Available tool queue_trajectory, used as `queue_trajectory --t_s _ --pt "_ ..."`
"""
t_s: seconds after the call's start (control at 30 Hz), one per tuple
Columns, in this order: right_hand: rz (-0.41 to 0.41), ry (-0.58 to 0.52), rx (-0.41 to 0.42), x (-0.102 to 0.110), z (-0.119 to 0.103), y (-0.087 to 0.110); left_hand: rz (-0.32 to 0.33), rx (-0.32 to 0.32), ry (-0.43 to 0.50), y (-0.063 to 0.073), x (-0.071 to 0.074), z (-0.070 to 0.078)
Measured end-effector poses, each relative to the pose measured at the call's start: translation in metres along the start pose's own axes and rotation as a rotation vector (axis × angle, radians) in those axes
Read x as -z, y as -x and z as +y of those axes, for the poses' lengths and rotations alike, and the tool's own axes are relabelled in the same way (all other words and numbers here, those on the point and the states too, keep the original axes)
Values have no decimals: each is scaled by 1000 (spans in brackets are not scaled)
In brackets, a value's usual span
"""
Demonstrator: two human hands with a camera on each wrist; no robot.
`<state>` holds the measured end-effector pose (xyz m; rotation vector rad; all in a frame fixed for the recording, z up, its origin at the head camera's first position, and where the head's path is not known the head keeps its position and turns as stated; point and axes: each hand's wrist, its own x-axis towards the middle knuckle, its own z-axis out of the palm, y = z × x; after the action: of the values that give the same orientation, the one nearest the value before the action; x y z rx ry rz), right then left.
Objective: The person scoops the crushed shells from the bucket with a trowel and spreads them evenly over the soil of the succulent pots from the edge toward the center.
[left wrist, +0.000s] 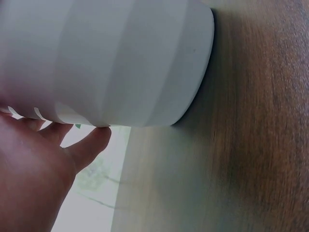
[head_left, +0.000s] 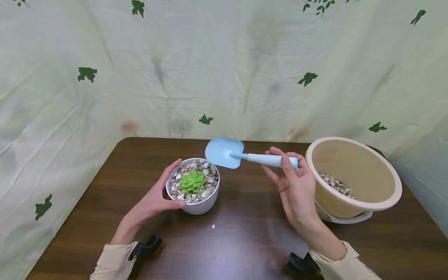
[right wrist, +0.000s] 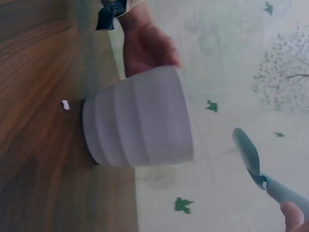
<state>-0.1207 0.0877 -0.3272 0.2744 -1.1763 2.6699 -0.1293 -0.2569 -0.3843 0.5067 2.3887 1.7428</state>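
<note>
In the head view my left hand (head_left: 159, 194) grips the white ribbed flower pot (head_left: 200, 209), thumb at the near rim and fingers round the far left side. A green succulent (head_left: 191, 181) sits in the pot among pale pebbles (head_left: 210, 179). My right hand (head_left: 297, 190) holds a light blue trowel (head_left: 224, 152) by the end of its handle, blade pointing left. That blade overlaps the pot's far right rim in the head view; from the right wrist it appears above the pot (right wrist: 140, 118), apart from it. The pot's base stands on the table.
A large beige planter (head_left: 353, 155) with pebbles (head_left: 336, 184) inside stands at the right, close to my right hand. One small white pebble (head_left: 213, 226) lies on the dark wooden table (head_left: 245, 249) in front of the pot. Behind the table hangs a leaf-patterned cloth (head_left: 224, 70).
</note>
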Motion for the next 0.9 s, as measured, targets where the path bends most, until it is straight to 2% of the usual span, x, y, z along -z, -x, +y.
queue_trajectory --t_s 0.2,0.4,0.5,0.77,0.9 --pt "-51 -79 76 -1 -23 0 7 2 -10 1 0 0" --pt "-45 -210 146 8 -47 -8 17 -2 -20 1 0 0" --pt "-30 -239 178 16 -61 -13 19 2 -19 1 0 -1" --pt "49 -255 268 39 -100 -21 18 4 -21 2 1 -1" --pt "94 -210 332 49 -118 -24 14 0 -21 1 1 -1"
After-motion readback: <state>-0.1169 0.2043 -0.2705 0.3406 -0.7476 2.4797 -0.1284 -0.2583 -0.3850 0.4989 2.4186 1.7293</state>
